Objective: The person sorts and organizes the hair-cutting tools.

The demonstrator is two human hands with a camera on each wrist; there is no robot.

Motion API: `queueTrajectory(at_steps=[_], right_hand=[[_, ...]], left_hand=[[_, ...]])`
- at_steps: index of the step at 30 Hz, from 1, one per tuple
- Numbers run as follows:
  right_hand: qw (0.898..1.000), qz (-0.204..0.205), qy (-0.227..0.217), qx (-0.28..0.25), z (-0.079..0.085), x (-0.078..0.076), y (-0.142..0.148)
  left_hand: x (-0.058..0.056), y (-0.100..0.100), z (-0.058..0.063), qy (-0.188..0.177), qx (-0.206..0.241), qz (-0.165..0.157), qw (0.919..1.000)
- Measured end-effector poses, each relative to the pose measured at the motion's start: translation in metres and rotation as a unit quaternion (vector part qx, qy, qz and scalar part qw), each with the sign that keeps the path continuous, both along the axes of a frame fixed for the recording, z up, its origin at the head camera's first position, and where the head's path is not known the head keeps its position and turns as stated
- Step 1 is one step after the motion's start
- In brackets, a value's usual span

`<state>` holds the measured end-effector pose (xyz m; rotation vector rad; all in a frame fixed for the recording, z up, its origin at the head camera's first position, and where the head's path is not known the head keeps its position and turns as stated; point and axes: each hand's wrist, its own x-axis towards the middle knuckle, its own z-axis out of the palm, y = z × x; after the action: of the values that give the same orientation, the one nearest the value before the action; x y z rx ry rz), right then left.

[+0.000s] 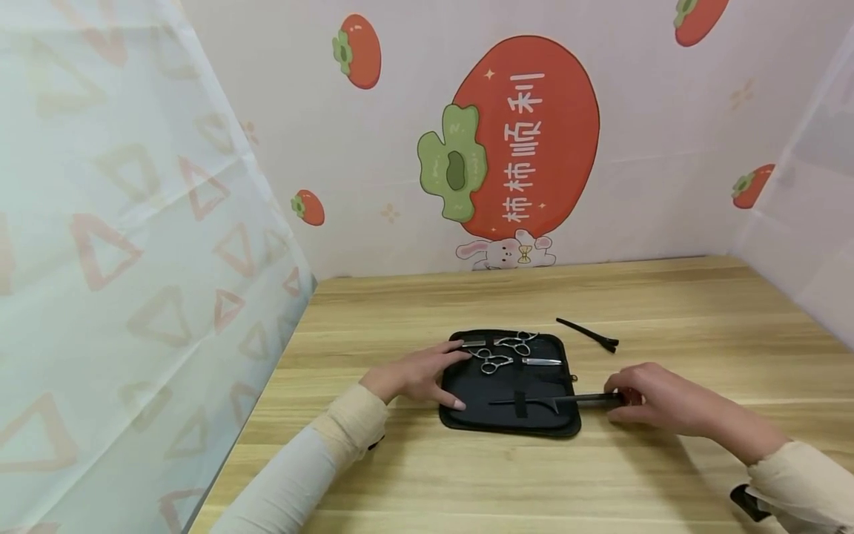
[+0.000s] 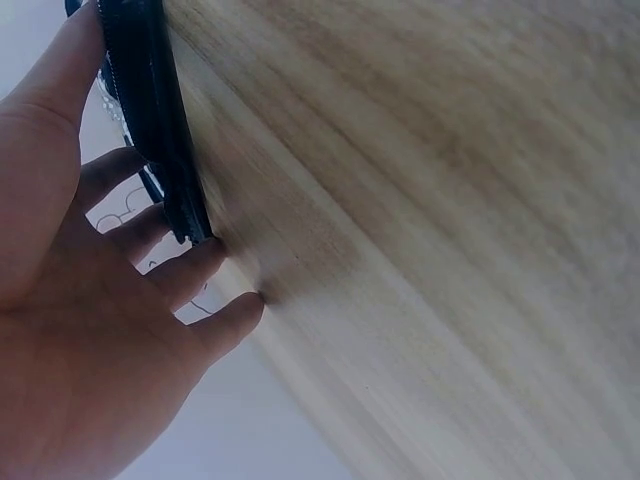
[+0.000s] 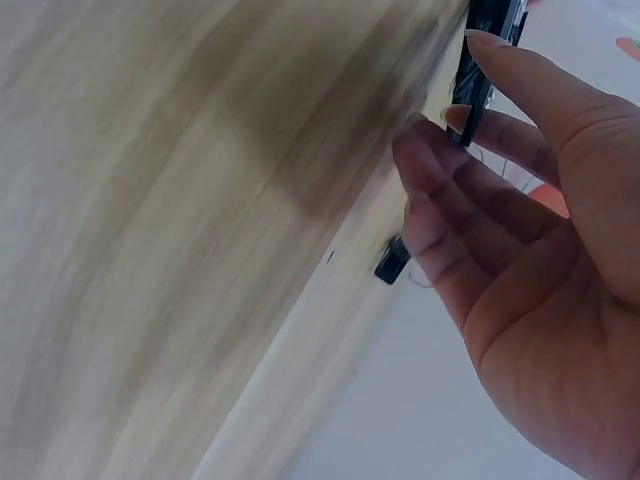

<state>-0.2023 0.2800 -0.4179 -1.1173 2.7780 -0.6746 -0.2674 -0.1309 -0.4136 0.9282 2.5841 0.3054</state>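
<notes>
The right hand (image 1: 657,400) pinches the comb (image 1: 584,398), whose tail points left across the case (image 1: 483,420), roughly parallel to the desk (image 1: 687,304)'s far edge; the left hand (image 1: 425,372), spread, is farther.

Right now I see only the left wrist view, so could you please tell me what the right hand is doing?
Observer: The right hand is pinching one end of a black comb.
Operator: Thank you; where is the comb's other end?
Observer: Its thin tail points left, over the near half of the black case.
Operator: And is anything lying outside the case?
Observer: Yes, a black clip lies on the table near the case's far right corner.
</notes>
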Motion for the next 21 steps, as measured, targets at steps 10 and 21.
queueTrajectory(at_steps=[10, 21], right_hand=[[0.999, 0.019, -0.011, -0.024, 0.004, 0.002, -0.003], [0.999, 0.004, -0.022, -0.044, 0.001, 0.000, -0.027]], left_hand=[[-0.001, 0.000, 0.002, 0.006, -0.005, 0.001, 1.0000], [0.000, 0.001, 0.000, 0.003, -0.012, 0.002, 0.9999]])
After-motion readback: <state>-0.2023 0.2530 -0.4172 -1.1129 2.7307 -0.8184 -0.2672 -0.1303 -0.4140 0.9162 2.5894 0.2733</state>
